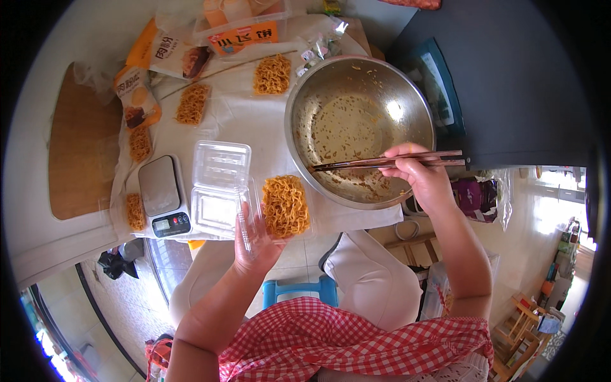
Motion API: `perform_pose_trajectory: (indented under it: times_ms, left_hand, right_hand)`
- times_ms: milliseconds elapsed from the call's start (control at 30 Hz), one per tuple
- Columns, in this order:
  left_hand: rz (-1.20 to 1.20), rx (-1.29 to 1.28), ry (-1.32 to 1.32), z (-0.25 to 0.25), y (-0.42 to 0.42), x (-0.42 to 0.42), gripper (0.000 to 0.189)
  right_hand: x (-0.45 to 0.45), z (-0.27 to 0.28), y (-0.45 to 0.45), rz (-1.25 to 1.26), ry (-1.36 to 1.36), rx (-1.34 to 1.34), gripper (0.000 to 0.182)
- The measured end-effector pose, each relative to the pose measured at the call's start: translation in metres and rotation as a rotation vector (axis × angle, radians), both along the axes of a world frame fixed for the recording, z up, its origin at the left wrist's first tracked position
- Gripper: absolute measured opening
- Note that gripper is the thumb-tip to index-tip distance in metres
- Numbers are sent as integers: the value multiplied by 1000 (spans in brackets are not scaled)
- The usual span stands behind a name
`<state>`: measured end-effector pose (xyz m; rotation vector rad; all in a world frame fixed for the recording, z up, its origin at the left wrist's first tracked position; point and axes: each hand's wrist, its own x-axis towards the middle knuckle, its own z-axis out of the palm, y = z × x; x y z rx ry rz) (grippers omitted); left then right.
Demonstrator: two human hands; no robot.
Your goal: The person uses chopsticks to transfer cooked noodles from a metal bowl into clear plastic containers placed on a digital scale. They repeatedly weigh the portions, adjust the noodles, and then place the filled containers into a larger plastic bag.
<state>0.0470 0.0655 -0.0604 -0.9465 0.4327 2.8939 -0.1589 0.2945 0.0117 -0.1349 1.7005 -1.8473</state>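
Observation:
My left hand [260, 246] holds a clear plastic box with its lid open, and a block of seasoned noodles [286, 205] fills its tray. In my right hand [420, 174] is a pair of dark wooden chopsticks [353, 164]. Their tips touch the inner wall of a large steel bowl [360, 119], low on its left side. Brown bits and oily sauce coat the bowl's inside. Just left of my left hand lies another clear plastic box [220, 167], opened flat with no noodles in it.
A digital kitchen scale [160, 186] stands at the left. Boxes of noodles [272, 74] sit along the back and left of the white cloth [229, 110]. Behind them are food pouches [169, 52] and a plastic tub [243, 36]. A dark cabinet side [506, 86] rises at the right.

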Motion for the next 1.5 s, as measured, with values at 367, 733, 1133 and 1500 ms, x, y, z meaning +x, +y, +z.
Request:
perform_pose_trajectory:
  times_ms: [367,733,1133,1500]
  left_hand:
    - [111,79,16,-5,-5,1,80]
    - [125,77,43,2,-5,-1,75]
    - [30,30,43,1,-5,1,78]
    - [30,-8,44,8,-1,-3,84]
  right_hand:
    - [41,39,-6,174,422,-104,17]
    - [49,73,-16,359,892,74,12]
    - [10,14,23,-96,368,356,13]
    - [5,18,38,-201,402,305,13]
